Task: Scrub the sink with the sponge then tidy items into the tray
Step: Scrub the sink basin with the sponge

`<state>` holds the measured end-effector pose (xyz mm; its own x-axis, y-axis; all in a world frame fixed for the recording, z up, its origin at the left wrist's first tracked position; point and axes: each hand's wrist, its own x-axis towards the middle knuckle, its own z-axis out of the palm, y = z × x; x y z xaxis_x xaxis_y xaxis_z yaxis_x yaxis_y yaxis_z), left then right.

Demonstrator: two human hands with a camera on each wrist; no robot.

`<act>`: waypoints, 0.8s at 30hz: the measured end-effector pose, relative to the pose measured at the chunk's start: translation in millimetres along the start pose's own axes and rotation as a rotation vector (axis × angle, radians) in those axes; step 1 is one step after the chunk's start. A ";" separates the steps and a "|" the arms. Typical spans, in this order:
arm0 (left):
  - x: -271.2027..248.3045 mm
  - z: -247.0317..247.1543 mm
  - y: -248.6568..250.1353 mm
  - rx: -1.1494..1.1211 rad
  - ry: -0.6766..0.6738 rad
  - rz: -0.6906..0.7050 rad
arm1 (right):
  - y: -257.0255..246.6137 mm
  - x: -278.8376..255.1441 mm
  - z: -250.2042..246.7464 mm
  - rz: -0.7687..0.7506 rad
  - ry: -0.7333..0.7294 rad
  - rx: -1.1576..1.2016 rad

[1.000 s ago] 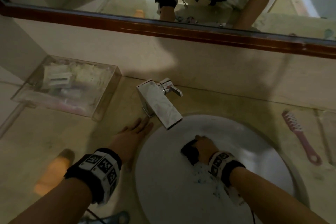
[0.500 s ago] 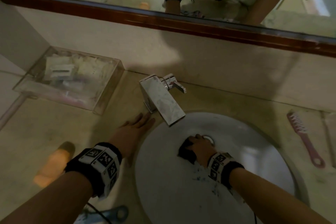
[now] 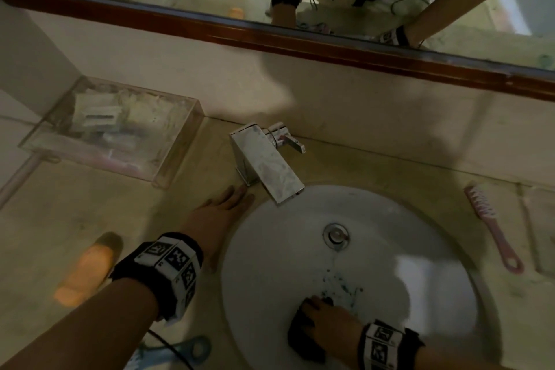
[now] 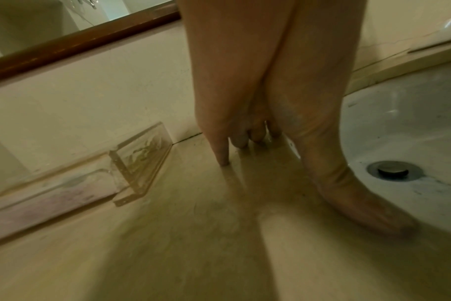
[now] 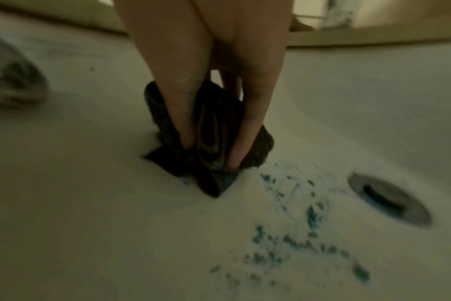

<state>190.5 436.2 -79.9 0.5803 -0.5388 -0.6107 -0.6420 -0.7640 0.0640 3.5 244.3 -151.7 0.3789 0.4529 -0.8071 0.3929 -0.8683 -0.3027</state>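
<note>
Sponge (image 5: 209,142), dark and crumpled, is gripped by the curled right hand (image 3: 327,324) against the sink's (image 3: 420,294) near wall; the left hand (image 3: 216,219) is laid flat, fingers straight, on the counter (image 3: 90,204) beside the basin.

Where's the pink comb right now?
In the head view, the pink comb lies on the counter right of the sink, away from both hands.

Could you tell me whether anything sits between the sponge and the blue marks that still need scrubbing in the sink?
Nothing visible does. The right hand holds the sponge against the sink wall, and the blue marks lie on bare porcelain right beside it, toward the drain.
</note>
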 end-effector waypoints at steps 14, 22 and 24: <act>4.7 5.6 -2.2 0.000 0.027 -0.009 | 57.4 42.5 -52.0 0.547 0.338 0.323; 2.0 3.0 -2.1 0.004 -0.003 -0.012 | 52.6 19.2 -63.9 0.463 0.328 0.315; 1.3 0.4 -0.9 -0.003 -0.010 -0.005 | 33.0 5.5 -44.0 0.320 0.232 0.289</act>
<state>191.6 436.3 -81.1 0.5783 -0.5319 -0.6186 -0.6381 -0.7674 0.0633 55.5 227.0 -143.8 0.6323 0.1591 -0.7582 -0.0100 -0.9769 -0.2133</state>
